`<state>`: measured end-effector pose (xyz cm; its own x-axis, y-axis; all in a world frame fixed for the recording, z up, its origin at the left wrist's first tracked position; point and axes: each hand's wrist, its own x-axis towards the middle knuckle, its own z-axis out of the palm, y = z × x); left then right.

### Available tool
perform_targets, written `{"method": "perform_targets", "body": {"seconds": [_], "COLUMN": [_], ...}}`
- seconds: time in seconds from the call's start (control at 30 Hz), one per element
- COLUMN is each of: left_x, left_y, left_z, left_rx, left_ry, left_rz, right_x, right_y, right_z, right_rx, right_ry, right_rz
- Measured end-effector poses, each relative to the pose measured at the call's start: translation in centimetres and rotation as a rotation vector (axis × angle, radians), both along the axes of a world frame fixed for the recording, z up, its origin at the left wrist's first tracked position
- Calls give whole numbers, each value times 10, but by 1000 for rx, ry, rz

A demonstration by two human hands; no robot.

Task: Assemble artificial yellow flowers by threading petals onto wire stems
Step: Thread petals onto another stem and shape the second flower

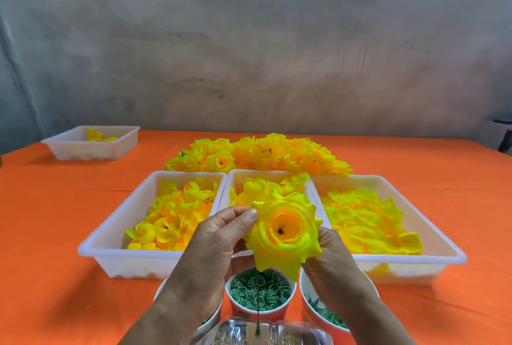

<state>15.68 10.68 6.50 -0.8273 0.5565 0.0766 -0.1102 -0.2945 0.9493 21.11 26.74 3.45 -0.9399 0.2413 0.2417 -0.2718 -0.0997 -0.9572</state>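
A yellow flower head (285, 231) with an orange centre is held up between both hands, facing me, above the cups. My left hand (216, 245) pinches its left petals with thumb and fingers. From below, my right hand (329, 258) grips its right side. A thin dark wire stem (258, 308) hangs straight down from under the flower. Three white trays hold loose yellow petals: small cupped ones in the left tray (110, 234), larger ones in the middle tray (235, 178), flat pointed ones in the right tray (443, 242).
A pile of finished yellow flowers (257, 155) lies behind the trays on the orange table. Another white tray (91, 142) sits far left. A cup of green plastic rings (260, 292) stands near me, flanked by two more cups, with a clear plastic container (263, 331) at the bottom edge.
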Motion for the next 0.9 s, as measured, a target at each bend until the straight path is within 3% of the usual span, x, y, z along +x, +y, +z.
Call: {"method": "perform_targets", "body": {"seconds": [0.5, 0.9], "left_x": [-1, 1], "left_y": [-3, 0], "left_z": [-4, -5], "left_rx": [-7, 6], "left_ry": [-50, -23], "left_rz": [110, 184], "right_x": [-1, -4], "right_y": [5, 11], "right_z": [-9, -17], "right_rx": [154, -53], "right_ry": [28, 29], "right_rz": [-84, -81]}}
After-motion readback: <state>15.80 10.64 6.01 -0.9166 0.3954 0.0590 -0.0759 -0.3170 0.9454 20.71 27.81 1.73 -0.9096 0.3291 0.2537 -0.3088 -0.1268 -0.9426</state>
